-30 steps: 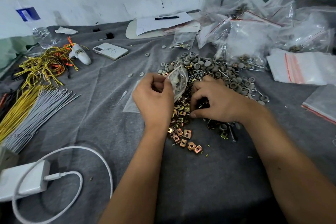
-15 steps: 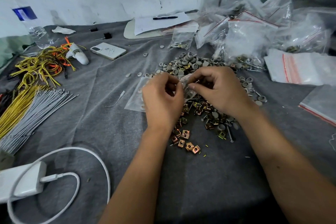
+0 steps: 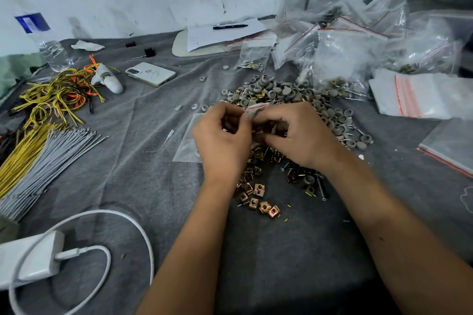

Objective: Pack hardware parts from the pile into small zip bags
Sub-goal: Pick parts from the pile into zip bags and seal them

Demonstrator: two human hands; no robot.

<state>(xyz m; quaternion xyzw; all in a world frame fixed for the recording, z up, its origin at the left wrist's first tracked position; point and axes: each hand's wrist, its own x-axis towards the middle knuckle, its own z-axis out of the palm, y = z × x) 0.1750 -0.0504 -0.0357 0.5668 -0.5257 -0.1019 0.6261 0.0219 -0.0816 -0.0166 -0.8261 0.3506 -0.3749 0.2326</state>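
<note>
Both hands — left hand (image 3: 222, 140) and right hand (image 3: 297, 135) — pinch the small zip bag (image 3: 256, 108) at its mouth, probably sealing it; flimsy, slippery film — grip the stiffer zip strip.

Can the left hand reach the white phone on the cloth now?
Probably not at once. The left hand pinches the small zip bag together with the right hand, so it is busy. The way to the phone looks free: only bare grey cloth lies between.

Grey cloth (image 3: 256, 250) covers the table; copper-gold clips (image 3: 258, 190), grey caps (image 3: 268, 89), yellow wires (image 3: 51, 100), seemingly red-striped zip bags (image 3: 409, 96).
</note>
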